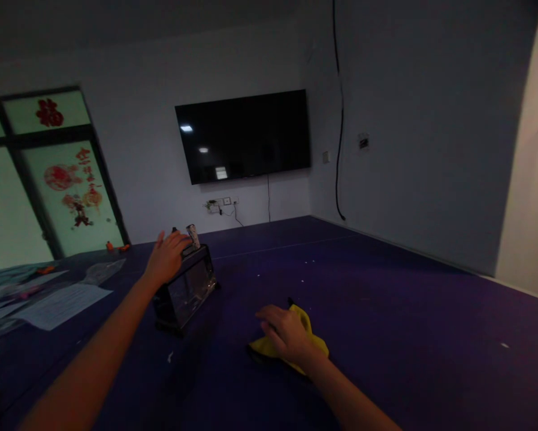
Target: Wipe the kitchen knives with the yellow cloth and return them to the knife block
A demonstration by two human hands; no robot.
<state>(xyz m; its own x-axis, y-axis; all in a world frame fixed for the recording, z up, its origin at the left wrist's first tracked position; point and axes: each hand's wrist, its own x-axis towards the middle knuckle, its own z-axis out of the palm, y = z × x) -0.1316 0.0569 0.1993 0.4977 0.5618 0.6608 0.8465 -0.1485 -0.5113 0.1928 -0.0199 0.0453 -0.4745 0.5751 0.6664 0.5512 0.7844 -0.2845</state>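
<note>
A box with a black frame and clear side panels (192, 288) stands upright on the purple tabletop, left of centre. My left hand (166, 258) lies across its top edge, fingers stretched out; whether they press on it I cannot tell. Just beyond those fingertips a small light, patterned piece (193, 234) sticks up from the box top. Nearer to me, a crumpled yellow cloth with black edging (314, 341) lies on the table. Over it rests my right hand (287, 332), its fingers extended to the left past the cloth and not wrapped around it.
Papers (65, 305) and a clear plastic bag (102, 272) lie at the left. Small orange items (116, 246) sit on the far left edge. Tiny white scraps dot the purple tabletop (408, 335). A television (246, 137) and a hanging black cable (339, 143) are on the walls.
</note>
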